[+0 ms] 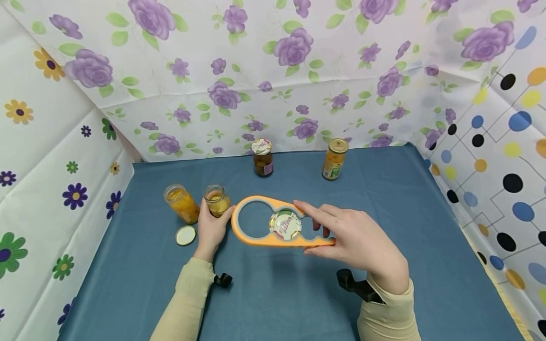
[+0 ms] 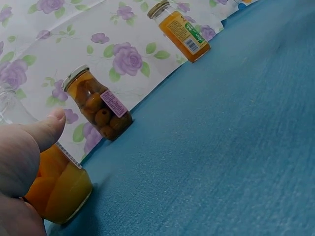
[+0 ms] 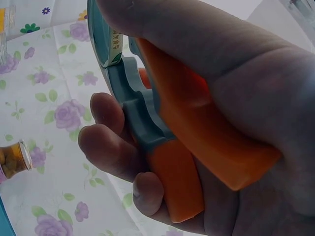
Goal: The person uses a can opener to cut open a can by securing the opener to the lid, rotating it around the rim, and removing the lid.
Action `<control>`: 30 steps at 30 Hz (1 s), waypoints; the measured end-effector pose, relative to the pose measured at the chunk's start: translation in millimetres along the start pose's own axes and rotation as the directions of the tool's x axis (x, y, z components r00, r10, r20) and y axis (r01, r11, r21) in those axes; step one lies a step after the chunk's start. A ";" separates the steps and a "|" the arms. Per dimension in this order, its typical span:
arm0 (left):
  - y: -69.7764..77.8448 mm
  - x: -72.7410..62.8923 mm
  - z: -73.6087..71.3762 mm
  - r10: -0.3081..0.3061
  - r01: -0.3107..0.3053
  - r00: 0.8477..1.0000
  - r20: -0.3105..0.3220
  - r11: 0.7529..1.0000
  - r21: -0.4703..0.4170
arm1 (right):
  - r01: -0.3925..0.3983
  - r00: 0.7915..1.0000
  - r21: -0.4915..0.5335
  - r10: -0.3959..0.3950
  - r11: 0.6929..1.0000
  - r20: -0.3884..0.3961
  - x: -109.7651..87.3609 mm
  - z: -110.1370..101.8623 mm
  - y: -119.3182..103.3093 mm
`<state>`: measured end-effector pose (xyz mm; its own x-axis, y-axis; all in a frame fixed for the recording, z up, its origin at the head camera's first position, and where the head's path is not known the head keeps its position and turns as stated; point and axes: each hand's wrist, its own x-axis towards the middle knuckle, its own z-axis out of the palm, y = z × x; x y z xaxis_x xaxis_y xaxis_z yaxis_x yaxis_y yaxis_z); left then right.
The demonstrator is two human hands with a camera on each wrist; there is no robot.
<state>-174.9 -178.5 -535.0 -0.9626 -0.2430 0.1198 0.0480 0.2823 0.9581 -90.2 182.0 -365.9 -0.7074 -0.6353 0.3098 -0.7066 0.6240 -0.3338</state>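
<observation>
My left hand (image 1: 211, 232) grips an open glass jar (image 1: 217, 201) of yellowish fruit pieces, standing on the table; in the left wrist view, the thumb lies along that jar's side (image 2: 64, 191). Up in front of me, my right hand (image 1: 362, 232) holds an orange jar opener (image 1: 273, 242) by its two handles. Caught in the opener's smaller opening is a round patterned lid (image 1: 286, 224), while its large ring points left, close to my left thumb. In the right wrist view, fingers and palm wrap around the orange handles (image 3: 177, 182).
Left of my hand stands another lidless jar (image 1: 183, 204) with orange fruit, and a pale lid (image 1: 185, 235) lies flat near it. Along the back are a lidded jar of olives (image 1: 263, 163) and a gold-lidded orange jar (image 1: 334, 163). Patterned cloth walls border the blue tabletop (image 1: 426, 265).
</observation>
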 end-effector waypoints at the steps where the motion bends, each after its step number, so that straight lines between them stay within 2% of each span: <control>1: 0.1 -0.2 0.1 -0.002 0.002 1.000 -0.001 1.000 0.004 | 0.000 1.000 0.002 0.000 1.000 0.000 -0.1 0.0 0.1; 6: 0.7 -2.2 0.2 0.000 0.000 1.000 -0.014 1.000 0.003 | 0.000 1.000 0.002 0.000 1.000 0.003 -0.9 -0.3 0.9; 14: 4.9 -4.1 1.5 0.037 -0.038 0.999 -0.037 0.999 -0.037 | -0.002 1.000 0.000 0.002 1.000 0.000 -1.0 -1.2 1.8; 18: 9.5 -5.8 2.6 0.092 -0.096 0.994 -0.055 0.993 -0.066 | -0.008 1.000 -0.005 0.008 1.000 -0.001 -1.4 -1.8 3.0; 21: 17.2 -7.4 4.0 0.175 -0.181 0.978 -0.110 0.982 -0.047 | -0.014 1.000 -0.010 0.014 1.000 0.000 -1.4 -2.3 4.2; 23: 24.1 -9.1 5.2 0.245 -0.253 0.957 -0.157 0.967 -0.037 | -0.016 1.000 -0.012 0.016 1.000 -0.001 -1.3 -2.4 5.1; 25: 32.6 -12.0 6.4 0.329 -0.342 0.920 -0.210 0.939 -0.025 | -0.016 1.000 -0.013 0.016 1.000 -0.002 -0.7 -2.1 5.9; 28: 46.1 -16.6 7.4 0.468 -0.498 0.835 -0.290 0.866 -0.037 | -0.011 1.000 -0.011 0.011 1.000 -0.014 0.6 -0.9 7.0; 30: 57.3 -21.9 8.2 0.529 -0.579 0.783 -0.326 0.812 -0.074 | -0.005 1.000 -0.010 0.005 1.000 -0.021 1.5 0.1 7.4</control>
<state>-153.3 -149.4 -484.9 -0.6419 -0.3434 0.6856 0.6162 0.3012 0.7278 -96.5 185.6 -368.0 -0.7113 -0.6224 0.3266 -0.7029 0.6319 -0.3266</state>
